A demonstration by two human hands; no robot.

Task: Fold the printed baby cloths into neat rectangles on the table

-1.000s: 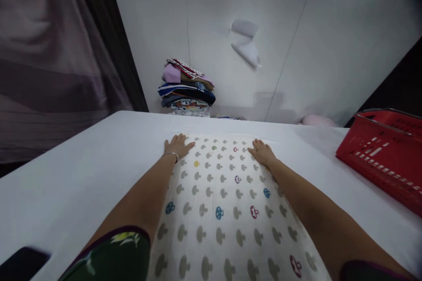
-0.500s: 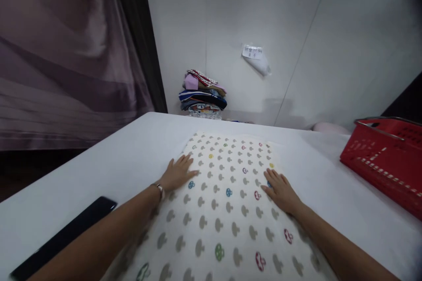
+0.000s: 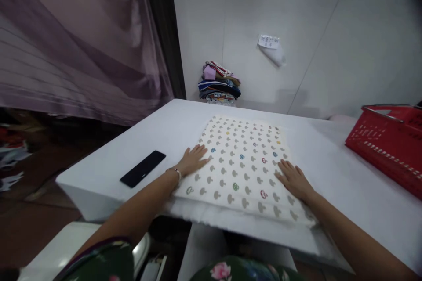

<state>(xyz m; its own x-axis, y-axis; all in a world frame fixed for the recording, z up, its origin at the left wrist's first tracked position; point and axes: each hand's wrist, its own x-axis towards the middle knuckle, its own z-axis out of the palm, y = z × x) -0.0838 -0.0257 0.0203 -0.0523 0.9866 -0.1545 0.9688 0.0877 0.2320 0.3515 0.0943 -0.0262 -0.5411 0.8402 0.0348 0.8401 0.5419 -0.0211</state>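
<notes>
A cream cloth printed with grey and coloured mushrooms lies spread on the white table, its near end close to the table's front edge. On the cloth's left side rests my left hand, palm down with the fingers spread, a bracelet at the wrist. My right hand lies flat on the right side, fingers stretched forward. Neither hand grips anything. The cloth looks mostly smooth.
A black phone lies on the table left of my left arm. At the right stands a red plastic basket. A stack of folded clothes sits by the far wall. A mauve curtain hangs at the left.
Both hands have slid along the cloth toward me, still flat on its sides. The view has tipped down and turned left, bringing the table's front edge into sight.
</notes>
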